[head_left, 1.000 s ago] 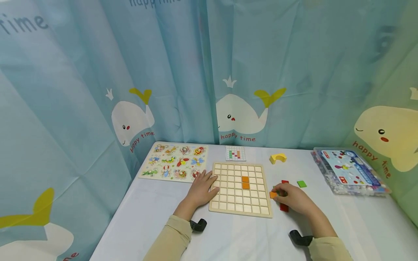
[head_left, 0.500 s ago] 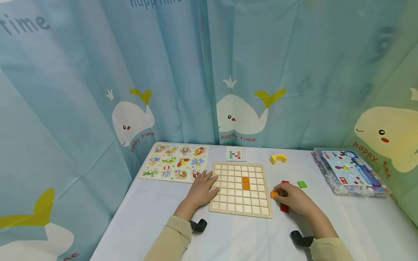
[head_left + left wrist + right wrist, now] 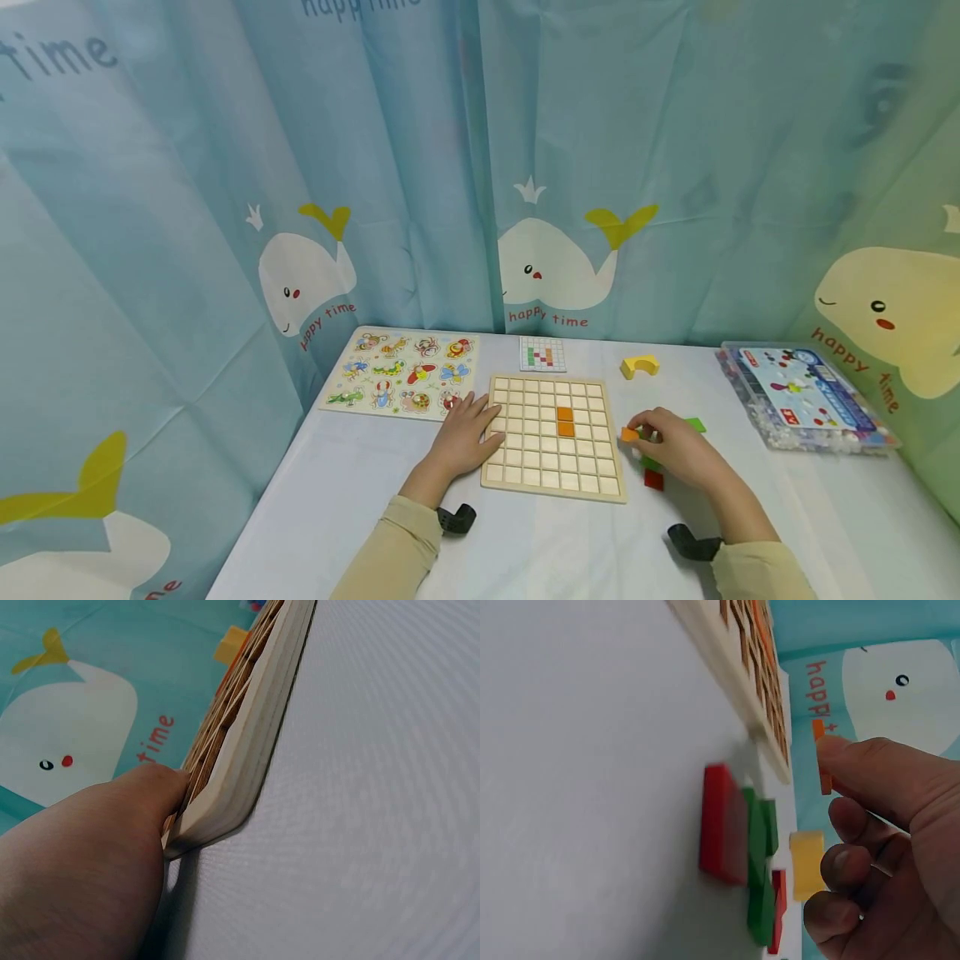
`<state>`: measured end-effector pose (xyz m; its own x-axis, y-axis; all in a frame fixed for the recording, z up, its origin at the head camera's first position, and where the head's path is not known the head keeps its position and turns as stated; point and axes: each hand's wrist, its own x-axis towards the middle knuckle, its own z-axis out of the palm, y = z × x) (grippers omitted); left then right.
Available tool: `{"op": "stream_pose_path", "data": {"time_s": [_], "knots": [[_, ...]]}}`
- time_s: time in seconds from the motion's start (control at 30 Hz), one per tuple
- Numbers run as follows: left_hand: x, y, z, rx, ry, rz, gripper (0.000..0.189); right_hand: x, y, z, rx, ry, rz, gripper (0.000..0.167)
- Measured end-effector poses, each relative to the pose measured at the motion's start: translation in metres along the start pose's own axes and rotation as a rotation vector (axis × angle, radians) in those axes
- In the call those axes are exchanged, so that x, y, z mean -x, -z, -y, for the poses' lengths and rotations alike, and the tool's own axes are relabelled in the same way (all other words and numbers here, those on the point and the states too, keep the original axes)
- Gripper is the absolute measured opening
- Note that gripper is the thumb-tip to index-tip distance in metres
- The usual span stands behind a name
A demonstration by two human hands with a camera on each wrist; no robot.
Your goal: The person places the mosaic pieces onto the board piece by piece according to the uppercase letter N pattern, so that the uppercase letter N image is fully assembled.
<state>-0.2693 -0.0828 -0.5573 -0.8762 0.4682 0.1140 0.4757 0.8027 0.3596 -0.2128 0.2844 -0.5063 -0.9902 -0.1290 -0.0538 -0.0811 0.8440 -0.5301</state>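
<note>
My right hand [image 3: 675, 446] pinches a small square orange tile [image 3: 629, 434] between thumb and finger, just off the board's right edge. Seen from the right wrist, that orange tile [image 3: 819, 731] is edge-on and raised over the table, the other fingers curled loosely. Below the hand lie a red tile [image 3: 724, 825] and several green tiles [image 3: 757, 832], partly hidden in the head view. Two orange tiles [image 3: 565, 422] sit stacked in cells of the wooden grid board [image 3: 551, 492]. My left hand [image 3: 461, 437] rests along the board's left edge, its thumb [image 3: 154, 787] over the rim.
A pattern card [image 3: 542, 354] lies behind the board, with a yellow arch block [image 3: 640, 366] to its right. An insect puzzle board [image 3: 401, 372] lies back left. A clear bead box [image 3: 806, 396] stands at the far right, before a whale-print curtain [image 3: 420, 167].
My right hand has moved slightly away from me with the orange tile, uncovering green tiles beside the near red one and partly covering the green tile to the right. The left hand stays put.
</note>
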Motion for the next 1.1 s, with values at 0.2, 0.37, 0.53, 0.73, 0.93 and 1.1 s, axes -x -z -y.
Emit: {"op": "stream_pose_path", "data": {"time_s": [0.2, 0.37, 0.53, 0.73, 0.93, 1.1], "knots": [[0.001, 0.001, 0.000, -0.001, 0.007, 0.013, 0.058, -0.004, 0.000, 0.015, -0.011, 0.070, -0.032, 0.023], [-0.001, -0.001, 0.001, -0.002, 0.019, 0.025, 0.058, -0.007, -0.003, 0.027, -0.014, 0.081, -0.020, 0.025], [-0.001, 0.000, 0.000, -0.006, 0.021, 0.031, 0.059, -0.010, -0.007, 0.036, -0.027, 0.108, -0.014, 0.026], [-0.001, 0.001, -0.001, 0.000, 0.011, 0.016, 0.058, -0.016, -0.016, 0.044, -0.040, 0.101, 0.002, 0.022], [0.000, 0.000, -0.001, 0.010, 0.000, 0.005, 0.057, -0.020, -0.025, 0.048, -0.067, 0.104, 0.021, 0.020], [0.000, 0.001, -0.002, 0.007, 0.009, 0.011, 0.058, -0.023, -0.030, 0.052, -0.077, 0.094, 0.038, 0.021]]}}
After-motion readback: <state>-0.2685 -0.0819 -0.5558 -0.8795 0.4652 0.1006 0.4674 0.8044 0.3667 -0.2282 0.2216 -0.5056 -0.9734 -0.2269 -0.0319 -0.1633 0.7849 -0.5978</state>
